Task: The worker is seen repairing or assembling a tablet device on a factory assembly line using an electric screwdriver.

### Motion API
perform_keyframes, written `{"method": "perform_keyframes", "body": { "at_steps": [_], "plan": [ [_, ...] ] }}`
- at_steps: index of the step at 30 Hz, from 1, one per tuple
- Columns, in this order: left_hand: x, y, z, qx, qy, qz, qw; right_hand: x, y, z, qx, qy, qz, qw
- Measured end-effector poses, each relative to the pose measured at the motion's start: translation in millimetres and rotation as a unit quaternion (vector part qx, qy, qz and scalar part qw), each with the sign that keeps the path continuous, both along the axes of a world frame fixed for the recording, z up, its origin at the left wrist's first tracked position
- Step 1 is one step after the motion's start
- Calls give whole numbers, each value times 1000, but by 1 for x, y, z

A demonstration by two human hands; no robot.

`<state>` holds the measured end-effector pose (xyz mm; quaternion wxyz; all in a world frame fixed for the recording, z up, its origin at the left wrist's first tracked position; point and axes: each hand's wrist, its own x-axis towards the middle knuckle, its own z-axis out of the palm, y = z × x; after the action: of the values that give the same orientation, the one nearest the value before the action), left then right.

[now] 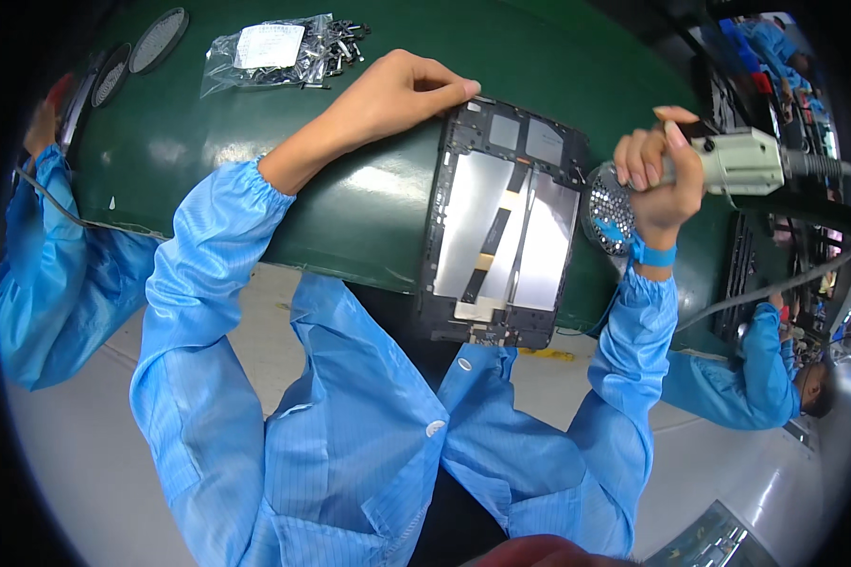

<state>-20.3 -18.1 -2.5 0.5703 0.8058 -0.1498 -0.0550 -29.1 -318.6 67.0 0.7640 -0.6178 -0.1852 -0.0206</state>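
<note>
Now left hand (397,94) fingers rest flat on the tablet frame's (501,222) corner; right hand (657,175) grips the screwdriver (742,161) beside it.

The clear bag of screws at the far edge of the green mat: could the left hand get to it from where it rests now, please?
Probably yes. The left hand rests empty on the top corner of the opened tablet, and only bare green mat lies between it and the bag of screws.

The green desk (350,198) carries an opened tablet frame (501,227) at 3 o'clock, a clear bag of small parts (269,52) at 12 o'clock, and two oval mesh pieces (137,52) at 10 o'clock.
</note>
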Motion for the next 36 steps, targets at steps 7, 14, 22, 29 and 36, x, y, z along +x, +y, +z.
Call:
{"method": "perform_keyframes", "body": {
  "at_steps": [7,14,22,29,36],
  "plan": [
    [13,10,-13,-41,-67,-75,994,35,84,3,8,-23,86,996],
    [11,8,-11,-102,-9,-68,992,42,121,-7,4,-42,111,993],
    [16,7,-16,-102,-28,-66,992,45,127,-16,-25,-45,53,997],
    [7,14,6,-128,2,-84,988,47,127,-19,-14,-37,49,998],
    [7,14,5,-129,11,-88,988,50,126,-20,-8,-38,60,997]
  ]
}}
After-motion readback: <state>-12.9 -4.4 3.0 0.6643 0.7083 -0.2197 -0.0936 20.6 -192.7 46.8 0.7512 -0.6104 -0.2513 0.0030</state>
